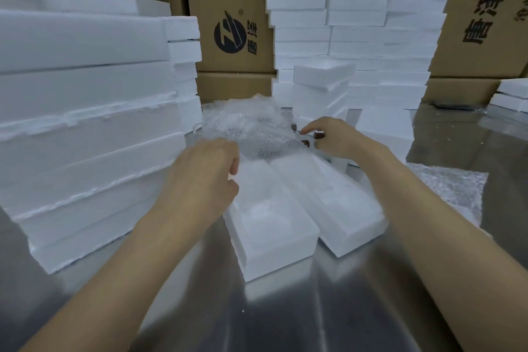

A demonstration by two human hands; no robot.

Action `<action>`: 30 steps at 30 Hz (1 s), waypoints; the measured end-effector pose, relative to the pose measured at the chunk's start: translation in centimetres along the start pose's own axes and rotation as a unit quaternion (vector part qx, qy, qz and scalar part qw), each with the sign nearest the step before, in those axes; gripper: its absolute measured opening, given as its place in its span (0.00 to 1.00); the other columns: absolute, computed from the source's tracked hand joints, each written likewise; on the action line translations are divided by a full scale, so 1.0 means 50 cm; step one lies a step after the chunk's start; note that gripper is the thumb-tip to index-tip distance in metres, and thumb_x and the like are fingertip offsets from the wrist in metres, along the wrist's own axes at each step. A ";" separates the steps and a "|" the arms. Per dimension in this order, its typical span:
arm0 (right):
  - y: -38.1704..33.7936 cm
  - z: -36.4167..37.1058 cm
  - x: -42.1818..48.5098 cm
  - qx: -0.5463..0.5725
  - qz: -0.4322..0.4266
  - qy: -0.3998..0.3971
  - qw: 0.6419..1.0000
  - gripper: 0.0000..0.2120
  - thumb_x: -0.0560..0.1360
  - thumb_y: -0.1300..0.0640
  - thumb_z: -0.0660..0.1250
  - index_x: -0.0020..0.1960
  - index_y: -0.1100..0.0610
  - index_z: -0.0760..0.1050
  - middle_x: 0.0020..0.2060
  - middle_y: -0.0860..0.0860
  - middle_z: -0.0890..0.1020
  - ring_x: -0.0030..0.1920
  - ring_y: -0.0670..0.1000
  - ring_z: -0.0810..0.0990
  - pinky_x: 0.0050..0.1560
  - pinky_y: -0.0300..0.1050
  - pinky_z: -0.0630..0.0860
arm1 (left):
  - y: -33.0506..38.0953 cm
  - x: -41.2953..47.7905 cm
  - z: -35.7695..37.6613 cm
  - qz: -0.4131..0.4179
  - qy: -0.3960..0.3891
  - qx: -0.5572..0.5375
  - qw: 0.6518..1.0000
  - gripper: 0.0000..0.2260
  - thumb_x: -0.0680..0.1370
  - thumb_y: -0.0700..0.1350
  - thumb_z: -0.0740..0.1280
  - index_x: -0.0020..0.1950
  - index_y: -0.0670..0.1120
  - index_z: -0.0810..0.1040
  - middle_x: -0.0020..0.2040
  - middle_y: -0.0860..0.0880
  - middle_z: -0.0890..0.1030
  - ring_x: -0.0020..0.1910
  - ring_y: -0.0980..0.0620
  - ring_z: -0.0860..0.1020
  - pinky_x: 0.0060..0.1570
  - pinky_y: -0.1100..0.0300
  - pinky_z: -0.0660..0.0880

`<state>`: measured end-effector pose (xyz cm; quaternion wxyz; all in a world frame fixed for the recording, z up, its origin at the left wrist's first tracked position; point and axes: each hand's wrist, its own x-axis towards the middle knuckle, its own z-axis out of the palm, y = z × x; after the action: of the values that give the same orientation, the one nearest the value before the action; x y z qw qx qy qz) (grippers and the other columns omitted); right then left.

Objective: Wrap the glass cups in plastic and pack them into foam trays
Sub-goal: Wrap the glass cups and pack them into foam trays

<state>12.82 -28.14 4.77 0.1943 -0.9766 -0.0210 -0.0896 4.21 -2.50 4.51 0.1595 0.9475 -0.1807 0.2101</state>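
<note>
A sheet of clear bubble wrap (251, 126) is bunched up in the middle of the steel table (285, 317), and something glassy shows through it. My left hand (205, 177) pinches its near left edge. My right hand (334, 137) holds its right edge with the fingers curled. Just in front of the wrap lie two white foam trays side by side: the left foam tray (271, 226) shows an empty moulded hollow, and the right foam tray (337, 203) lies at an angle beside it. Whether a cup sits inside the wrap I cannot tell for sure.
A tall stack of long foam pieces (85, 123) fills the left side. Several columns of foam trays (357, 31) rise at the back, with cardboard boxes (231, 23) behind. More bubble wrap (451, 186) lies at the right.
</note>
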 end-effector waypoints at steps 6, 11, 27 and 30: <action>-0.010 0.004 -0.003 -0.040 -0.057 0.009 0.998 0.12 0.74 0.64 0.68 0.57 0.59 0.79 0.58 0.59 0.72 0.50 0.58 0.77 0.48 0.44 0.71 | 0.000 -0.004 0.009 0.002 -0.055 -0.024 0.998 0.21 0.76 0.34 0.60 0.65 0.54 0.69 0.51 0.56 0.76 0.54 0.50 0.75 0.52 0.54 0.74; -0.008 0.016 0.005 -0.046 0.012 0.019 0.999 0.24 0.75 0.70 0.58 0.69 0.56 0.66 0.65 0.58 0.68 0.57 0.58 0.73 0.48 0.44 0.67 | -0.005 0.005 0.018 0.017 0.016 -0.020 1.000 0.08 0.80 0.40 0.61 0.57 0.46 0.77 0.48 0.49 0.73 0.50 0.46 0.73 0.48 0.49 0.74; -0.030 -0.001 -0.004 -0.103 0.151 0.140 0.973 0.09 0.77 0.59 0.68 0.55 0.59 0.78 0.55 0.58 0.79 0.56 0.60 0.78 0.49 0.46 0.70 | 0.019 -0.007 0.006 0.002 0.084 -0.045 0.995 0.08 0.77 0.42 0.61 0.56 0.46 0.70 0.47 0.50 0.76 0.44 0.45 0.75 0.43 0.49 0.74; -0.060 -0.054 -0.034 -0.070 0.117 0.239 0.961 0.06 0.78 0.55 0.66 0.53 0.55 0.78 0.56 0.56 0.76 0.55 0.58 0.77 0.46 0.45 0.66 | 0.014 -0.003 0.010 0.000 0.065 -0.012 0.998 0.09 0.77 0.41 0.59 0.55 0.44 0.75 0.49 0.48 0.79 0.48 0.42 0.76 0.46 0.49 0.74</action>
<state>10.45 -26.44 8.03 0.1339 -0.9336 0.1470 -0.2982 3.98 -3.28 4.18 0.1819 0.9300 -0.1720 0.2692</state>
